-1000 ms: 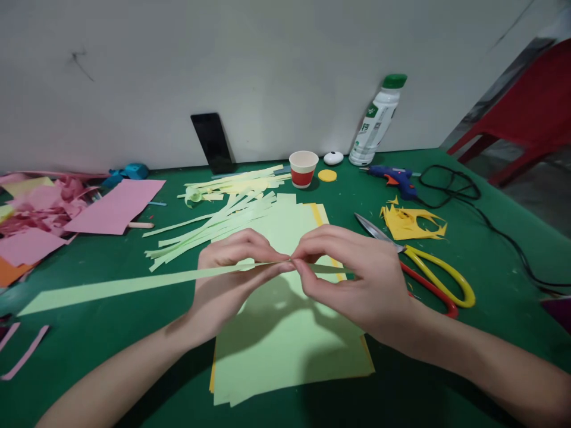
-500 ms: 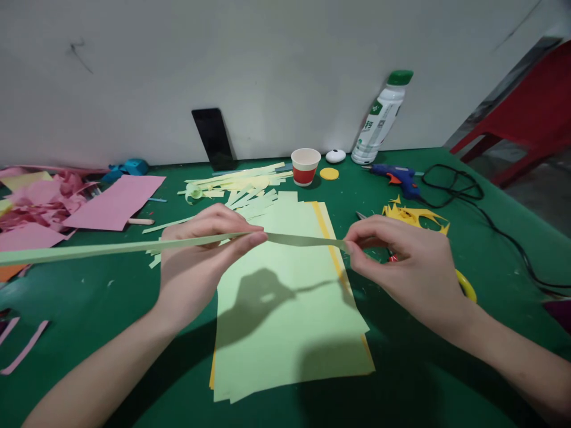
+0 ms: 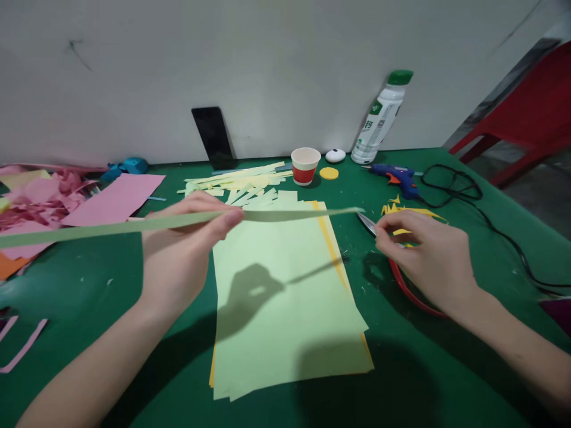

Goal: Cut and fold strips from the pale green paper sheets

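A long pale green paper strip (image 3: 294,215) runs across the view, pinched between the thumb and fingers of my left hand (image 3: 178,249). Its right end is free and points toward my right hand (image 3: 419,255). The thumb and forefinger of that hand are pressed together, apart from the strip; whether anything tiny is between them is hidden. Scissors (image 3: 366,223) with red and yellow handles lie just behind and below my right hand, partly covered by it. Under the strip, on the table, is a stack of green and orange paper sheets (image 3: 289,333).
Behind the stack lie several cut green strips (image 3: 250,181), a paper cup (image 3: 306,167) and a yellow disc (image 3: 329,173). A bottle (image 3: 379,122) and a phone (image 3: 213,137) lean on the wall. Right: a corded glue gun (image 3: 397,175), yellow scraps (image 3: 419,213). Left: pink paper (image 3: 116,199).
My right hand has let go of the strip's end and moved right, over the scissors. My left hand has shifted left and slightly up with the strip.
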The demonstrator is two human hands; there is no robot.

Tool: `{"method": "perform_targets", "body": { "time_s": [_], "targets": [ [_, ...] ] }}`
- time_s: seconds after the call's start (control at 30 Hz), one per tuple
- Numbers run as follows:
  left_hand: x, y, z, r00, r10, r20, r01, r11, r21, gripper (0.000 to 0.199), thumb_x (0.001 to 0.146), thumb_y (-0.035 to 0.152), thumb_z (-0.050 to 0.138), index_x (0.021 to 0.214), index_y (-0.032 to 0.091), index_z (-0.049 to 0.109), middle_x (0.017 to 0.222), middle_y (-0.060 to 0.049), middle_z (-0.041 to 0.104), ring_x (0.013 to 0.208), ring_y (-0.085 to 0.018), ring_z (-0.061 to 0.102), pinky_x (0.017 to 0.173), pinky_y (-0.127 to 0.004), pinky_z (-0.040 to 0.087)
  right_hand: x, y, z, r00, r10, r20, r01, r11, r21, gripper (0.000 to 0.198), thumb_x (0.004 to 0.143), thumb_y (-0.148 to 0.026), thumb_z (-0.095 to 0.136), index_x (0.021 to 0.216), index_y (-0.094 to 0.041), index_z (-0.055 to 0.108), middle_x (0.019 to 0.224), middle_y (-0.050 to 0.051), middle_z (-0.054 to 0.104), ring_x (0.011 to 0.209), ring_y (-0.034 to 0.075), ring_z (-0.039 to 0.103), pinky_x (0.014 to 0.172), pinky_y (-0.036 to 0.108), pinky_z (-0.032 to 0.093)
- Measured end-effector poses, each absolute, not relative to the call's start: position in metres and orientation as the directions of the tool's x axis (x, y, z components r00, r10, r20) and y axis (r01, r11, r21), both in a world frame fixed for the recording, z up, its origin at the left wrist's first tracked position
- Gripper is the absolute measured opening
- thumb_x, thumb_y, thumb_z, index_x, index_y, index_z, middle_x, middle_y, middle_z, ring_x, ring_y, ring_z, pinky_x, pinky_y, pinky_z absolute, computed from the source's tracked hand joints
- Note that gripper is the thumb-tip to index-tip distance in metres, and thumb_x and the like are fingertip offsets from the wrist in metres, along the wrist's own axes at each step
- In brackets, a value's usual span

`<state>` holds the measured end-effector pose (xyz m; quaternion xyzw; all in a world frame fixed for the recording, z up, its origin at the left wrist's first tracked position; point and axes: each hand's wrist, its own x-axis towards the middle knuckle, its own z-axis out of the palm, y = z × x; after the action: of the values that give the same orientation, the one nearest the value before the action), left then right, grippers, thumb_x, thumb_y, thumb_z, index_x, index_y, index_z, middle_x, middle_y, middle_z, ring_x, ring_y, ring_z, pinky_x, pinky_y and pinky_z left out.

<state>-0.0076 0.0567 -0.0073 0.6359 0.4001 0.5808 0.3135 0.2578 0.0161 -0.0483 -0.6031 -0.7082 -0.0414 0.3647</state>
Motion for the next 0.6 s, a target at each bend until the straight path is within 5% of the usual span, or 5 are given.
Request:
{"method": "perform_targets", "body": {
  "time_s": [0.1,0.23,0.33,0.6],
  "targets": [
    [-0.007,0.059,-0.009,-0.034,0.875,0.483,0.035,-0.482,0.875,0.011,0.065,0.019,0.070,0.057,0.027,0.067,0.057,0.002,0.054,0.060,-0.012,0.050,0.050,-0.025,0.038,0.268,0.022,-0.052,0.095,0.833,0.545,0.866,0.201,-0.458,0.022,0.077,-0.033,0.052,0.060,-0.020,0.054,0.056,0.000,0.060,0.049,0.015,0.057,0.047,0.027,0.044],
    [0.003,0.057,-0.019,0.122,0.944,0.305,0.089,-0.317,0.944,0.008,0.064,0.019,0.069,0.057,0.022,0.066,0.060,0.001,0.055,0.056,-0.010,0.048,0.045,-0.022,0.036,0.257,0.017,-0.035,0.134,0.805,0.578,0.815,0.242,-0.526,0.026,0.076,-0.034,0.056,0.055,-0.021,0.052,0.043,-0.002,0.051,0.041,0.012,0.048,0.042,0.026,0.038],
    [0.012,0.052,-0.026,0.231,0.957,0.177,0.106,-0.205,0.973,0.011,0.067,0.018,0.066,0.057,0.021,0.065,0.062,0.001,0.056,0.056,-0.009,0.049,0.045,-0.021,0.039,0.237,0.011,-0.020,0.000,0.828,0.561,0.763,0.363,-0.535,0.004,0.075,-0.024,0.059,0.073,-0.021,0.057,0.061,-0.001,0.062,0.052,0.013,0.056,0.050,0.025,0.044],
    [0.023,0.045,-0.039,0.394,0.918,0.042,0.000,-0.045,0.999,0.006,0.072,0.025,0.062,0.073,0.019,0.064,0.067,-0.001,0.061,0.053,-0.010,0.055,0.049,-0.022,0.045,0.208,0.005,-0.024,-0.399,0.825,0.400,0.708,0.555,-0.437,0.017,0.084,-0.021,0.046,0.088,-0.016,0.062,0.087,0.006,0.069,0.078,0.017,0.064,0.065,0.027,0.047]
  ]
}}
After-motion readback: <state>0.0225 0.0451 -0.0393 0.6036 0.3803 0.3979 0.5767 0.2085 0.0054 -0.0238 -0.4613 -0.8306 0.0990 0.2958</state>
